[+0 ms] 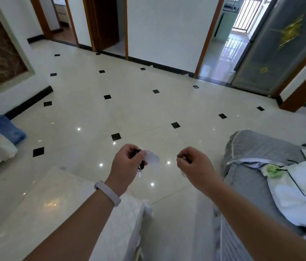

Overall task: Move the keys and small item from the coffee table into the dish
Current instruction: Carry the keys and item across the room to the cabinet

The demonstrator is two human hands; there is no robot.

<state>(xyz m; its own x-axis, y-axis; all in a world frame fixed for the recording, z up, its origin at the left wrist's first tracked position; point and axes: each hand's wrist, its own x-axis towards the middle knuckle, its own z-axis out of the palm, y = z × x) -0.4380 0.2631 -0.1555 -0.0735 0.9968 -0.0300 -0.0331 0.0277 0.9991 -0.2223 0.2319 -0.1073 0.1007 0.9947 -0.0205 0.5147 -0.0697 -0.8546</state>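
My left hand [124, 165] is closed around a bunch of keys [141, 166] with a pale oval tag [152, 157]; the keys dangle below my fingers above the floor. My right hand [195, 164] is pinched shut on a small item [181, 156], mostly hidden by my fingers, with a pale bit hanging under the hand. Both hands are held out in front of me at about the same height, apart from each other. The glossy cream top of the coffee table [41, 210] lies below my left forearm. No dish is in view.
A grey-covered sofa arm [257, 157] with a white cushion [304, 193] is at the right. White lace cloth [129, 219] drapes the table edge. Blue fabric [9, 129] lies at the left. Cream tiled floor [129, 110] stretches ahead to several doorways.
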